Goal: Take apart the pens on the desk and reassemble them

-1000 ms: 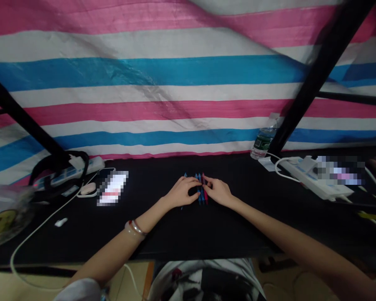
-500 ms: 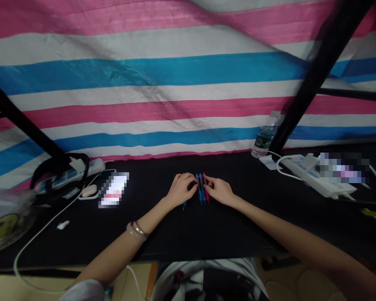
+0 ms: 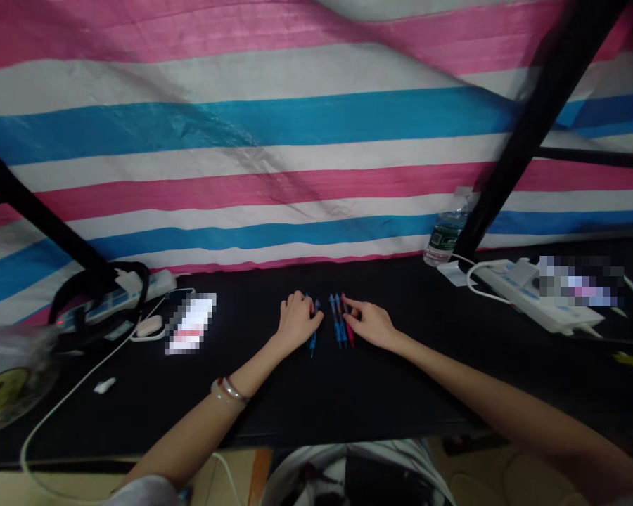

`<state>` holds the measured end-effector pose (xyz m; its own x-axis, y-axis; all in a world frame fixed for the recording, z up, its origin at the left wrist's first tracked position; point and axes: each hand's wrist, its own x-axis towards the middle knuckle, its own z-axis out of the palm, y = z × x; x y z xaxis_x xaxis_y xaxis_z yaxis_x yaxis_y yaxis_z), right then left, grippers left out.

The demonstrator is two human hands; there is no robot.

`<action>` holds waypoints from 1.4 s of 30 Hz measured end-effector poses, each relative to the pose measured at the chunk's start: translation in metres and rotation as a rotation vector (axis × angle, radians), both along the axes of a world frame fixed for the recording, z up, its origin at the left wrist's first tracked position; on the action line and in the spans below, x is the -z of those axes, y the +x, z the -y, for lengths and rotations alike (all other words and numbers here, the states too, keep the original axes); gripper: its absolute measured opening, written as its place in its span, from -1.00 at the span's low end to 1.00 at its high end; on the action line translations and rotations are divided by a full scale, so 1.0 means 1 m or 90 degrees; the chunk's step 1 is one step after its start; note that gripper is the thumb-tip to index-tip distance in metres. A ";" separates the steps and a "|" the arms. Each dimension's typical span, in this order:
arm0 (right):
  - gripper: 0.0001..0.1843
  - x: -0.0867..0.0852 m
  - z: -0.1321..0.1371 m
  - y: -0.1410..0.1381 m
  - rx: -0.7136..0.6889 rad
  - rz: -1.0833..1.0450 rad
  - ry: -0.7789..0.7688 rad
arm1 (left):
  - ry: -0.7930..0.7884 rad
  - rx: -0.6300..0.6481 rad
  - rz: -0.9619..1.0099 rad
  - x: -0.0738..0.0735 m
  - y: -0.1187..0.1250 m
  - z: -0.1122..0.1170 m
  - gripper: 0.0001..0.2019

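Note:
My left hand [image 3: 298,322] rests on the black tabletop [image 3: 348,400], its fingers closed around a blue pen [image 3: 313,339] whose upper part they partly hide. A little to the right lie two blue pens [image 3: 337,321] side by side, next to a red pen [image 3: 349,332]. My right hand [image 3: 369,323] lies just right of them, its fingertips at the red pen's upper end. A bangle [image 3: 229,391] circles my left wrist.
A pixelated phone [image 3: 190,323] and a white earbud case [image 3: 149,326] lie left of my hands. Power strips [image 3: 532,299] and a water bottle [image 3: 446,235] stand to the right. A pink, white and blue striped tarp [image 3: 243,126] hangs behind the table.
My left hand has moved left, taking a blue pen away from the row of pens. My right hand has barely moved.

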<state>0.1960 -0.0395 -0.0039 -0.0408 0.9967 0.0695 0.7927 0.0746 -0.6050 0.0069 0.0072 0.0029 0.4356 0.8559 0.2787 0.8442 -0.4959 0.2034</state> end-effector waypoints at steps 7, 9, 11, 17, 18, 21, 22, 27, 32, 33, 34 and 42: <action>-0.51 0.000 -0.001 -0.001 0.009 -0.011 0.003 | -0.001 -0.027 0.164 -0.003 -0.002 -0.009 -0.81; -0.52 -0.001 -0.001 -0.001 0.013 -0.018 0.005 | 0.004 -0.023 0.291 -0.006 -0.003 -0.011 -0.77; -0.54 -0.001 -0.001 -0.001 0.020 -0.028 0.012 | 0.021 -0.023 0.413 -0.009 -0.003 -0.010 -0.75; -0.60 0.002 -0.002 0.000 0.048 -0.105 0.048 | -0.012 -0.001 0.667 -0.012 0.001 -0.001 -0.80; -0.60 0.003 -0.003 0.001 0.046 -0.124 0.064 | -0.018 0.006 0.688 -0.012 0.003 0.001 -0.81; -0.62 0.007 -0.005 0.001 0.025 -0.168 0.124 | -0.030 0.029 0.720 -0.012 0.006 0.005 -0.82; -0.63 0.007 -0.005 0.001 0.014 -0.178 0.141 | -0.034 0.035 0.727 -0.013 0.006 0.006 -0.82; -0.70 0.008 -0.007 0.000 -0.034 -0.237 0.197 | -0.105 0.065 0.755 -0.014 0.010 0.010 -0.84; -0.72 0.008 -0.010 -0.002 -0.014 -0.338 0.199 | -0.148 0.077 0.726 -0.015 0.010 0.007 -0.83; -0.70 0.009 -0.011 -0.001 -0.003 -0.367 0.190 | -0.150 0.075 0.725 -0.015 0.010 0.006 -0.82; -0.68 0.009 -0.012 -0.001 0.010 -0.397 0.177 | -0.155 0.069 0.726 -0.014 0.009 0.004 -0.82; -0.53 0.015 -0.022 0.006 0.109 -0.673 0.097 | -0.153 0.051 0.633 -0.008 0.004 -0.008 -0.73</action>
